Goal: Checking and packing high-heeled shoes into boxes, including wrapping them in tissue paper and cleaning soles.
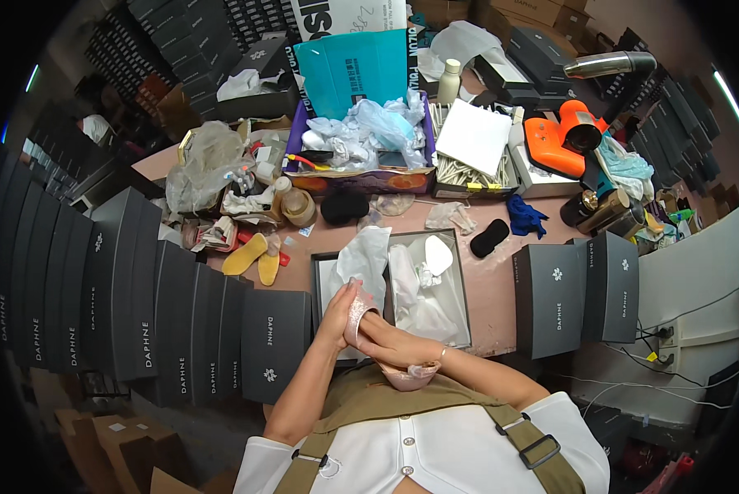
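We have both hands closed on a pale pink shoe (368, 329) just in front of our chest — left hand (339, 311) at the toe, right hand (396, 344) inside, likely stuffing it; beyond lies the open shoebox (460, 284) on the bench (493, 292) — lowering it in squarely comes next.

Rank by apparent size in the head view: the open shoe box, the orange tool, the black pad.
1. Open shoe box, largest.
2. Orange tool, though it lies farther away.
3. Black pad, smallest.

Dark grey shoeboxes (139, 288): stacked in rows, left; two more (579, 292) upright, right. Open shoebox (460, 280), white tissue inside: centre. Teal flat box (353, 70): rear.
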{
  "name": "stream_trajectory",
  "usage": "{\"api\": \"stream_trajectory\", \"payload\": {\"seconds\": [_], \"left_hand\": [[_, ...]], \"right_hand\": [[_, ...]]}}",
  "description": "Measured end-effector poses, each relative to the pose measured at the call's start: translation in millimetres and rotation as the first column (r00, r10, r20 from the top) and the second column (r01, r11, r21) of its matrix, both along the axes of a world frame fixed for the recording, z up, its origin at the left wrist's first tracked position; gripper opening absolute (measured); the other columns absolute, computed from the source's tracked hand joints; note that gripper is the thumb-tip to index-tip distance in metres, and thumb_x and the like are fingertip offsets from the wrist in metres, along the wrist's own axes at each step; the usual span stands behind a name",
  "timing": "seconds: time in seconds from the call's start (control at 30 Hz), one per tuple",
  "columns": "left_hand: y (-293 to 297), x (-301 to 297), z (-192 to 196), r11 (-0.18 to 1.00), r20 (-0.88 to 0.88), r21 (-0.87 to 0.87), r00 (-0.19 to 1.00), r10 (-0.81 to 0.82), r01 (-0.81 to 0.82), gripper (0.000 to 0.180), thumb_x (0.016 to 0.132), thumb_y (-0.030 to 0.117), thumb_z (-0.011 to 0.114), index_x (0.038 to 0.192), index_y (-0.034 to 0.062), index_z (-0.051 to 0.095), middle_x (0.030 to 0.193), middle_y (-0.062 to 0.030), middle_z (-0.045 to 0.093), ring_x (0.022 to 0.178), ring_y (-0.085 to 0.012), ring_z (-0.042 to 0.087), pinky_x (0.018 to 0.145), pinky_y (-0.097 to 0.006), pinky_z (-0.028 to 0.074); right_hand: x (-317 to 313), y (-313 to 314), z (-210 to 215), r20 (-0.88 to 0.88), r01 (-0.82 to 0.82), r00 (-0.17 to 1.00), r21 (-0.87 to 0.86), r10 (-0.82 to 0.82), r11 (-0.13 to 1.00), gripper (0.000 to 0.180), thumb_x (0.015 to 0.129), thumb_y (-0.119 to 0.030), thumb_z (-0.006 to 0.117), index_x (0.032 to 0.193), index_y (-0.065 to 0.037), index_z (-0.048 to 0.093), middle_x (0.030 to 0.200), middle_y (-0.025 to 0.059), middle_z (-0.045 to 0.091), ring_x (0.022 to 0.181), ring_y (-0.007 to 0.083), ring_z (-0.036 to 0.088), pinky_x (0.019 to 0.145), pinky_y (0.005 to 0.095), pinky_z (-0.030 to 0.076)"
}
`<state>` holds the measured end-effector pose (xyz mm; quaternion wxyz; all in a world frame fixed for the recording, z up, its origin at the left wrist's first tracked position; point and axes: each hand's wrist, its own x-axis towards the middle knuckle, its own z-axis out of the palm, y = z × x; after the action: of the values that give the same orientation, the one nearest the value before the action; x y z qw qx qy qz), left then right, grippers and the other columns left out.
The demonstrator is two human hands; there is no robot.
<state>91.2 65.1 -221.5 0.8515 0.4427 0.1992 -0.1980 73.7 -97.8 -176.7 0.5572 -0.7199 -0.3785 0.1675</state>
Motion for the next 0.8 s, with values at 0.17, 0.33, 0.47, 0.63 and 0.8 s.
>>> {"api": "stream_trajectory", "payload": {"seconds": [0.17, 0.33, 0.47, 0.63, 0.8], "left_hand": [[-5.6, 18.1, -4.4, 0.979, -0.059, -0.205, 0.998, -0.01, -0.002, 0.043, 0.097, 0.037, 0.045, 0.128, 0.0073, 0.042, 0.1, -0.0126, 0.059, 0.089, -0.0232, 0.063, 0.078, -0.037, 0.054], [-4.5, 17.9, 7.0, 0.977, -0.055, -0.195, 0.994, -0.094, 0.082, 0.044, 0.097, 0.038, 0.045, 0.13, 0.0074, 0.04, 0.099, -0.0129, 0.06, 0.088, -0.0253, 0.063, 0.076, -0.039, 0.055], [-19.9, 14.6, -10.1, 0.937, -0.055, -0.331, 0.989, -0.136, 0.11, 0.046, 0.097, 0.037, 0.044, 0.132, 0.0068, 0.04, 0.109, -0.0164, 0.059, 0.095, -0.0283, 0.063, 0.082, -0.043, 0.055], [-44.1, -16.5, 23.6, 0.888, -0.085, -0.452, 0.988, -0.132, 0.08, 0.063, 0.094, 0.048, 0.045, 0.135, 0.002, 0.037, 0.124, -0.0191, 0.054, 0.109, -0.0355, 0.057, 0.086, -0.044, 0.053], [-40.8, -38.3, 13.7, 0.817, -0.164, -0.577, 0.977, -0.133, 0.014, 0.068, 0.093, 0.058, 0.04, 0.132, 0.0024, 0.043, 0.122, -0.015, 0.056, 0.11, -0.0352, 0.057, 0.078, -0.037, 0.056]], "right_hand": [[11.4, -1.2, -11.7, 0.197, 0.156, 0.976, -0.354, -0.089, 0.922, 0.052, 0.095, -0.045, 0.041, 0.113, 0.004, 0.048, 0.102, 0.0228, 0.048, 0.101, 0.0415, 0.043, 0.103, 0.0555, 0.024], [9.0, -6.7, 15.0, 0.166, -0.03, 0.983, -0.292, 0.082, 0.956, 0.05, 0.097, -0.042, 0.036, 0.115, 0.002, 0.053, 0.12, 0.0214, 0.049, 0.113, 0.0397, 0.045, 0.106, 0.0566, 0.018], [24.0, -57.4, 18.5, -0.262, -0.367, 0.909, -0.139, 0.323, 0.92, 0.044, 0.098, -0.037, 0.039, 0.126, -0.007, 0.051, 0.138, 0.0149, 0.044, 0.126, 0.033, 0.041, 0.106, 0.0482, 0.022], [92.3, -113.6, -18.4, 0.599, 0.504, 0.791, -0.527, -0.121, 0.684, 0.031, 0.082, -0.016, 0.055, 0.112, -0.011, 0.063, 0.128, 0.01, 0.051, 0.123, 0.0302, 0.043, 0.102, 0.0522, 0.03], [114.8, -140.4, -93.0, 0.729, 0.573, 0.685, -0.538, -0.001, 0.618, 0.028, 0.076, -0.009, 0.061, 0.104, -0.013, 0.067, 0.106, 0.0095, 0.057, 0.108, 0.0276, 0.052, 0.092, 0.0506, 0.04]]}}
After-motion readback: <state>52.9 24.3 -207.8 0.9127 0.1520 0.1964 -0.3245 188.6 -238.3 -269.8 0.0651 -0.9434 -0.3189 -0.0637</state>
